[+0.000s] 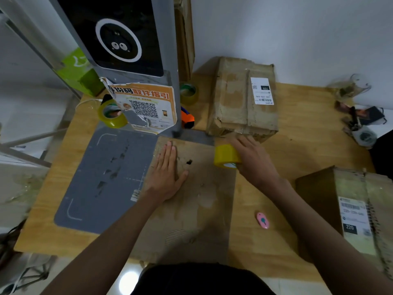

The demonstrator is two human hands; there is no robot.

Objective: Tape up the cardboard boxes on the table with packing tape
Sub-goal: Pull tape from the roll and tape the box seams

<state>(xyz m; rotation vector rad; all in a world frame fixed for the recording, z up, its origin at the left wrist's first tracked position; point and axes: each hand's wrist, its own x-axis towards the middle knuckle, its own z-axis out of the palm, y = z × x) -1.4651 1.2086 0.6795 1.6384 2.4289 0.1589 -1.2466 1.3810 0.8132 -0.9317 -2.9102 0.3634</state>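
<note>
- Grip: the left hand (168, 173) lies flat, fingers straight and together, pressing down on the top of the centre cardboard box (191, 209); the right hand (253, 160) curls round the yellow packing tape roll (227, 156), holding it against the box's far right corner, at about 1 o'clock from the box's middle.
- Left to right across the wooden table (276, 241): a grey mat (102, 177) at 9 o'clock of the centre box; a spare tape roll (111, 116) at 11 o'clock; the parcel kiosk column (127, 50) with its orange QR notice (146, 107); a second spare roll (189, 92) at 12 o'clock; a labelled box (242, 96) at 1 o'clock; a pink cutter (263, 220) at 4 o'clock; another labelled box (348, 209) at 3 to 4 o'clock.
- Handling (judged): the centre box looks worn and soft-walled, with a small hole in its top; likely light and liable to dent, so a flat palm spreads the load well. The roll is stiff and smooth; holding it through the core or across the rim suits it.
- Orientation: the centre box's long axis runs 12 to 6 o'clock, toward the person. The roll stands on edge, its open core facing roughly 5 o'clock; whether a free strip is drawn out cannot be told.
</note>
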